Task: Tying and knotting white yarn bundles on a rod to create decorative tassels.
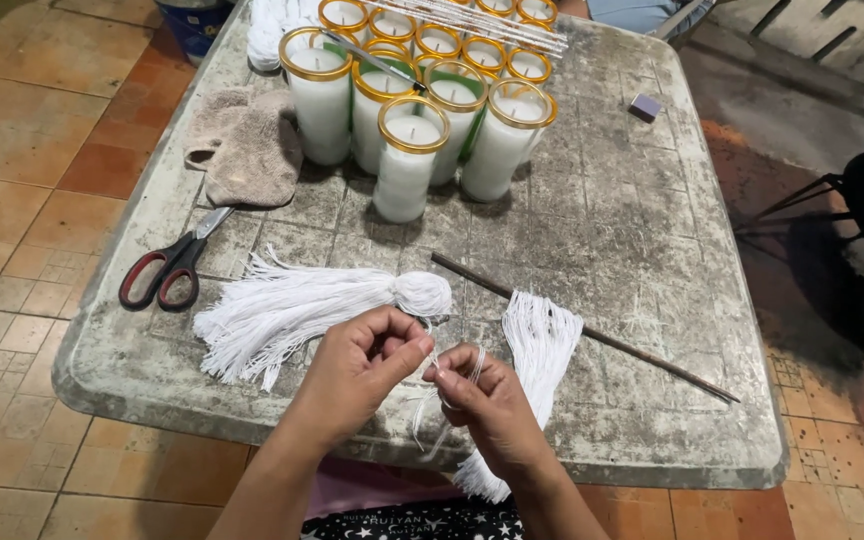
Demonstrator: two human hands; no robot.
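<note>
Both hands are down at about 6 o'clock, right at the near edge of the worktop [652, 250]. The left hand [357, 365] and right hand [487, 400] are close together, fingertips nearly meeting, each pinching the same few strands of white string [430, 400] between thumb and fingers, looks like separating or tying them. Just beside the right hand at 5 o'clock lies a loose flat bundle of white threads [542, 340], draped over a thin dark rod [592, 335] and hanging off the edge. At 9 o'clock from the hands sits a fat tied tassel of white string [292, 310], so a big batch looks bundled already. Red-handled scissors [167, 268] are out at 10 o'clock, a beige cloth [247, 150] beyond them. Up at 12 o'clock there's a cluster of white glass candles with gold rims [412, 160], filled with wax. I can't tell how many have wicks, so most stringing seems left, I'd guess.
</note>
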